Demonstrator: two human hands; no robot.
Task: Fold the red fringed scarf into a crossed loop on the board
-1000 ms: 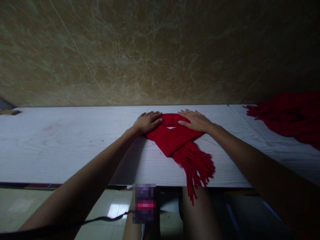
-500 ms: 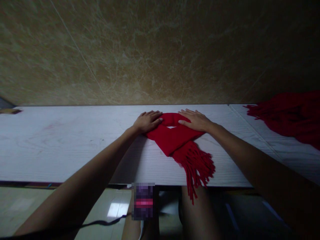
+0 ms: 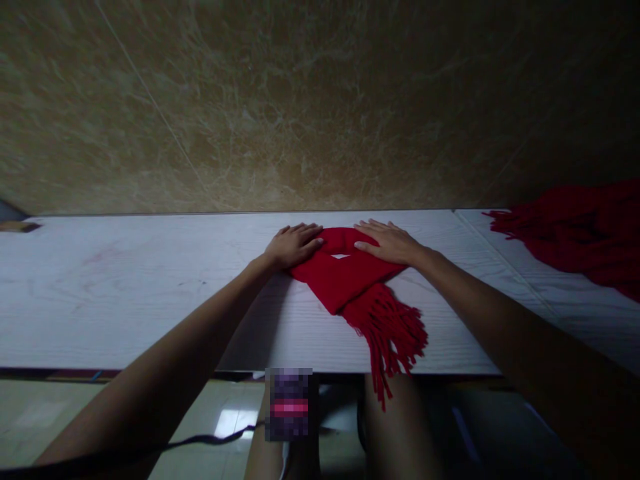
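Note:
A red fringed scarf [image 3: 345, 283] lies folded into a loop on the white table [image 3: 125, 293], its two ends crossing towards me and the fringe hanging over the front edge. My left hand [image 3: 293, 245] lies flat on the loop's left side, fingers stretched out. My right hand [image 3: 387, 241] presses flat on the loop's right side, fingers also stretched out. A small gap of table shows inside the loop between my fingertips.
Another red fringed cloth [image 3: 575, 233] lies at the table's far right. A marbled brown wall [image 3: 300, 100] rises straight behind the table. My knees and a tiled floor show below the front edge. A small brown object [image 3: 17, 227] sits at the far left.

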